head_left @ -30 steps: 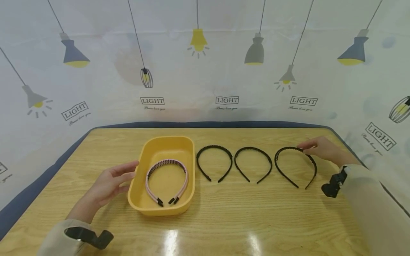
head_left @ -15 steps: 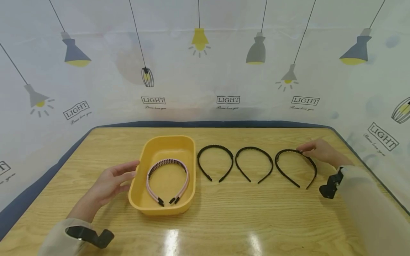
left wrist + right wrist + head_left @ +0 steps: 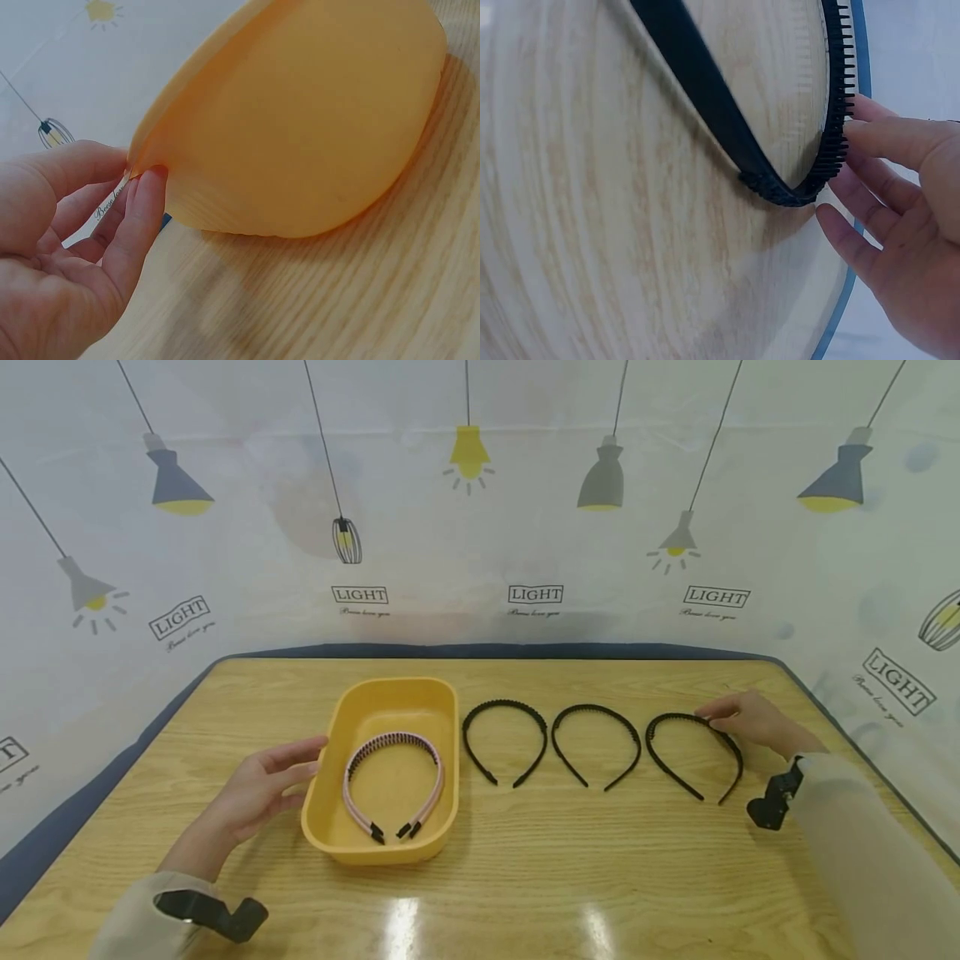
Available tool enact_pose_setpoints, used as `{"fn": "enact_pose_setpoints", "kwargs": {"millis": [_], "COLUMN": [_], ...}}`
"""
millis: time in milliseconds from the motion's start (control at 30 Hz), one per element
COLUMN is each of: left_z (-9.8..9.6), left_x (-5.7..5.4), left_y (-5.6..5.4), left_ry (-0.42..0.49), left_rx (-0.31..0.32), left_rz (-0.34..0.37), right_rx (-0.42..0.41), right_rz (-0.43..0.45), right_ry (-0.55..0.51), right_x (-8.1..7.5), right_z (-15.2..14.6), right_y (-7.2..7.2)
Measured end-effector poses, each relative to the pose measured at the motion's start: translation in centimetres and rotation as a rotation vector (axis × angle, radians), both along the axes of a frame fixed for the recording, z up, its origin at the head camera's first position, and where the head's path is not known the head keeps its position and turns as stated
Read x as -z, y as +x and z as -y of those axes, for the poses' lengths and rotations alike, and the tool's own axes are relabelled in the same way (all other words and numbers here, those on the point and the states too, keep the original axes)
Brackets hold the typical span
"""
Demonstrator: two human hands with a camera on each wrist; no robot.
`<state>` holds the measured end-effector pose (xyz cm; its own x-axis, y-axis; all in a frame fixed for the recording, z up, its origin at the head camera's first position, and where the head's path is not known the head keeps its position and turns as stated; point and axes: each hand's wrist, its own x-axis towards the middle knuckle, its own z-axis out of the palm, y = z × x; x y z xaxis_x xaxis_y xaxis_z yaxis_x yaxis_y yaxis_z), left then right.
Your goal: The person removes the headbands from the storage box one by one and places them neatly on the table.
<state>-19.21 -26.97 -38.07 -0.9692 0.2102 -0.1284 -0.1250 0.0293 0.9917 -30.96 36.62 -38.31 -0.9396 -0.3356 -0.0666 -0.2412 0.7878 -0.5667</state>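
Observation:
In the head view, three black toothed headbands lie in a row: the left headband (image 3: 504,703), the middle headband (image 3: 596,707) and the right headband (image 3: 675,716). My right hand (image 3: 757,720) pinches the top of the right headband between thumb and fingers. The right wrist view shows the teeth of that headband (image 3: 836,112) at my thumb tip, and its curve is tilted up off the wood. At the left, fingertips of my left hand (image 3: 258,789) touch the outer rim of a yellow plastic basin (image 3: 315,827). Inside the basin lie pink headbands (image 3: 351,802) with dark teeth and black ends.
The light wooden table (image 3: 570,877) has a dark blue border at its back and sides. Behind it hangs a pale curtain (image 3: 420,510) printed with lamps. A camera mount (image 3: 210,914) sits on my left wrist, another mount (image 3: 776,793) on my right.
The top of the right headband has come down slightly toward the table with my right hand still on it. My left hand and the basin keep their places; the view shifts a little.

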Motion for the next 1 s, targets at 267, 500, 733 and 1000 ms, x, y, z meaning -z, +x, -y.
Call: {"fn": "enact_pose_setpoints", "kwargs": {"millis": [267, 500, 733, 1000], "left_z": [-0.1, 0.0, 0.0, -0.2], "left_x": [0.0, 0.1, 0.1, -0.1], "left_y": [0.0, 0.1, 0.2, 0.2], "left_ry": [0.014, 0.006, -0.002, -0.001], "left_rx": [-0.002, -0.001, -0.01, -0.008], "left_rz": [-0.002, -0.007, 0.001, 0.0], "right_rx": [0.034, 0.045, 0.025, -0.022], "right_rz": [0.02, 0.018, -0.02, -0.073], "right_ry": [-0.022, -0.069, -0.035, -0.011], "right_x": [-0.1, -0.6, -1.7, -3.4], "right_z": [-0.1, 0.1, 1.4, 3.9], "right_y": [0.2, 0.4, 0.4, 0.2]}}
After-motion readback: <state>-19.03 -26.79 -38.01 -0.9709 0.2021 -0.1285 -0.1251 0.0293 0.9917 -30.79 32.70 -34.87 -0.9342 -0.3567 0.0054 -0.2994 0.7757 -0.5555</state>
